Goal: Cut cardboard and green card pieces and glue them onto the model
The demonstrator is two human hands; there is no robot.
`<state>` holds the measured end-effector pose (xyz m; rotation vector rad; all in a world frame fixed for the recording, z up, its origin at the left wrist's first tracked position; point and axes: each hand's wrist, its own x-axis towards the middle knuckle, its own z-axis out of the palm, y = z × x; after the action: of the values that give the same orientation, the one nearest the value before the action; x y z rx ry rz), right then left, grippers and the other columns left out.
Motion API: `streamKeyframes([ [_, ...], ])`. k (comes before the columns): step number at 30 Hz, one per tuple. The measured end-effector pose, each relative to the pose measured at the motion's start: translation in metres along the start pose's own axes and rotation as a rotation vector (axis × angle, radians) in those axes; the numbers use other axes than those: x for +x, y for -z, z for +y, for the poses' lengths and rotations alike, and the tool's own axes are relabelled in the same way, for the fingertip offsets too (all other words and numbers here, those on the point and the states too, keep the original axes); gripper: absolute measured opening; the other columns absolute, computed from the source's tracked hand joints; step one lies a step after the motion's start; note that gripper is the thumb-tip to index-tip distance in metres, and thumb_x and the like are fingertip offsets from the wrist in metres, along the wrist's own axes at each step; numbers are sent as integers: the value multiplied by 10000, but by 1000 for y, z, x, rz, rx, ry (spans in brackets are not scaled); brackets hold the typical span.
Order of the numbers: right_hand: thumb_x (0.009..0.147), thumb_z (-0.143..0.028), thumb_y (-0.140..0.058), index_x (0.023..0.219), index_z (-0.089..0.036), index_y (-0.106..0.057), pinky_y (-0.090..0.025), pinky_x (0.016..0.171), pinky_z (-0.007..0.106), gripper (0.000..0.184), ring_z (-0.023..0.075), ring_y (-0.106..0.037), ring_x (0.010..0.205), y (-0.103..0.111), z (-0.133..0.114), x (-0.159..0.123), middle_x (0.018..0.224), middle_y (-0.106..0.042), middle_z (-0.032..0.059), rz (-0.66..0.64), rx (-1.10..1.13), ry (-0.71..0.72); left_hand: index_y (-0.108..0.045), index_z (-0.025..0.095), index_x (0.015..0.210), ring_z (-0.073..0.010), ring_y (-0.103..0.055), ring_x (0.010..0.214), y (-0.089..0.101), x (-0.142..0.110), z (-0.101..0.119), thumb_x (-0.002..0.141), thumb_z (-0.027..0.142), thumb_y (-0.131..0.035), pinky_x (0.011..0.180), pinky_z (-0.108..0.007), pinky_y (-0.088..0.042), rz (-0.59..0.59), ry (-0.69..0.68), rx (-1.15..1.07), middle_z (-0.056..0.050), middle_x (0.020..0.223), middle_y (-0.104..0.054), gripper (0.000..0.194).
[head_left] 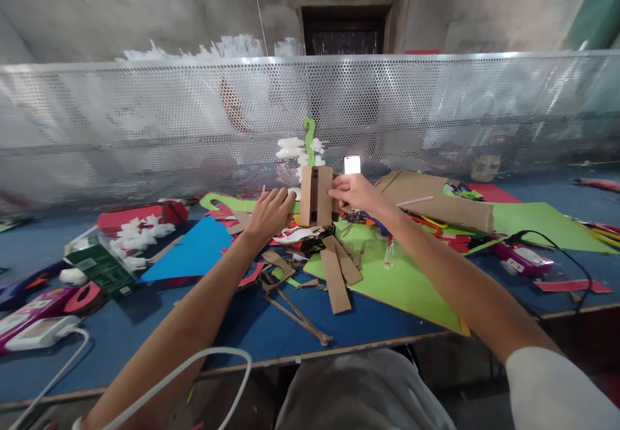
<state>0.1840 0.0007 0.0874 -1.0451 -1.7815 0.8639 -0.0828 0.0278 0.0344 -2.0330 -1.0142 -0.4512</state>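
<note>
A small upright cardboard box [316,196] with a dark slot down its front stands amid scraps at mid-table. My right hand [356,192] pinches its right side between thumb and fingers. To the left of the box, my left hand [272,212] is closed with its fingers curled downward; what they hold, if anything, is hidden. A bit of white material shows by its fingertips. Behind the box rises a green hook-shaped cutout [309,134] with white fluffy pieces [290,149] around it. Loose cardboard strips [335,281] lie in front.
A perforated metal screen [194,113] runs along the table's back. Green sheets [407,281], a blue sheet [191,249], a cardboard sheet [436,201] and a lit phone [352,164] surround the hands. At left are a green box [100,265] and a white cable [217,351].
</note>
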Motion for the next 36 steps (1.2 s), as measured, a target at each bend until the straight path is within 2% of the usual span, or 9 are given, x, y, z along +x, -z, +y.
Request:
streamKeyframes([
  [16, 893, -111, -715, 821, -150, -621, -402, 470, 181, 125, 82, -551, 458, -4, 13, 9, 619, -663, -23, -5, 1, 33, -624, 148, 1102, -327, -599, 996, 4, 3, 4, 866, 122, -548, 855, -423, -462, 3, -23, 0, -154, 1020, -635, 249],
  [23, 890, -173, -752, 852, -135, -672, -395, 430, 201, 96, 54, -503, 397, -4, 13, 8, 808, -757, 35, 2, -17, 11, -608, 161, 1110, -323, -598, 996, 4, 4, 5, 868, 156, -581, 847, -412, -463, -2, -25, 20, -147, 1029, -634, 244],
  [25, 881, -189, -761, 868, -133, -689, -425, 461, 214, 92, 58, -504, 409, -4, 12, 8, 835, -766, 50, 12, -17, -5, -602, 160, 1118, -324, -595, 997, 4, 3, 5, 869, 161, -586, 849, -413, -464, -7, -24, 19, -148, 1036, -635, 249],
  [30, 834, -198, -791, 846, -125, -716, -537, 669, 250, 105, 117, -638, 602, -6, 12, 7, 786, -753, 57, 29, 18, 13, -592, 167, 1121, -324, -593, 1012, 2, 3, 6, 866, 144, -577, 874, -413, -468, -18, -21, 2, -144, 1033, -635, 257],
  [33, 848, -191, -762, 859, -123, -720, -540, 683, 245, 81, 120, -645, 625, -7, 11, 7, 775, -749, 53, 52, 9, 20, -587, 177, 1117, -323, -592, 1021, 2, 3, 6, 869, 160, -587, 887, -411, -473, -24, -11, -15, -143, 1046, -634, 249],
  [36, 863, -197, -741, 873, -119, -715, -518, 630, 221, 83, 107, -620, 593, -7, 10, 7, 770, -746, 48, 58, 6, 20, -586, 171, 1123, -329, -590, 1023, 3, 3, 7, 883, 184, -589, 890, -422, -480, -35, -10, -24, -147, 1051, -637, 241],
])
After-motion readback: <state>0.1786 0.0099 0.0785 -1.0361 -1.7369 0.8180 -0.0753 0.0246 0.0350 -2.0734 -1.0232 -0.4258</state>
